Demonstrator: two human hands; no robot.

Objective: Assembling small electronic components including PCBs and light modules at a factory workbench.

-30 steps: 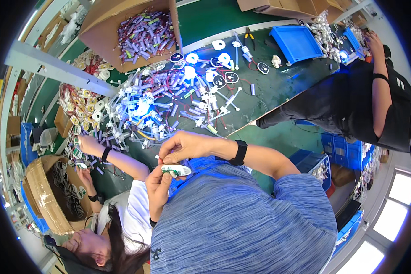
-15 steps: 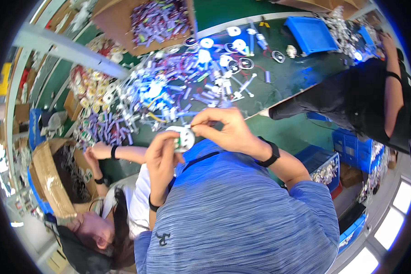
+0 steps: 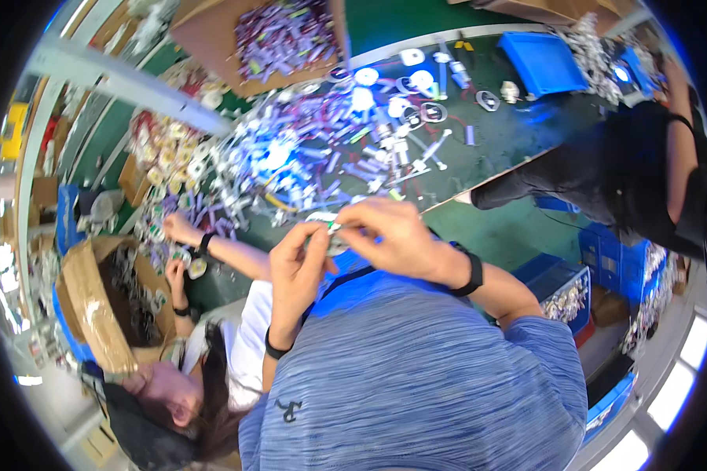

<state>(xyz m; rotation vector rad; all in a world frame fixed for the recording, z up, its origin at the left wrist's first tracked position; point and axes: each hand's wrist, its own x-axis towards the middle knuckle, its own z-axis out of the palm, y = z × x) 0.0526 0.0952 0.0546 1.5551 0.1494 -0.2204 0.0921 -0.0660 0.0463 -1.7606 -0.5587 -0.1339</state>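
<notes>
In front of my chest my left hand (image 3: 298,267) is closed round a white round plastic part (image 3: 321,217), seen nearly edge-on. A small green piece (image 3: 334,227), perhaps a circuit board, shows between my two hands. My right hand (image 3: 397,239) is closed in a pinch against it, thumb and forefinger meeting there. My fingers cover most of the part, so what the right fingertips grip, if anything, cannot be made out. Past my hands, a heap of small purple and white parts with wires (image 3: 291,157) spreads over the green table (image 3: 495,129).
A cardboard box (image 3: 200,39) of purple pieces stands at the back. A blue tray (image 3: 543,64) lies at the far right. On my left a co-worker's hands (image 3: 182,230) reach over parts beside an open cardboard box (image 3: 94,306). Another person in black (image 3: 597,165) stands at right.
The white part has tipped from face-on to nearly edge-on, and my hands have come closer together. The co-worker's hands on the left have moved apart.
</notes>
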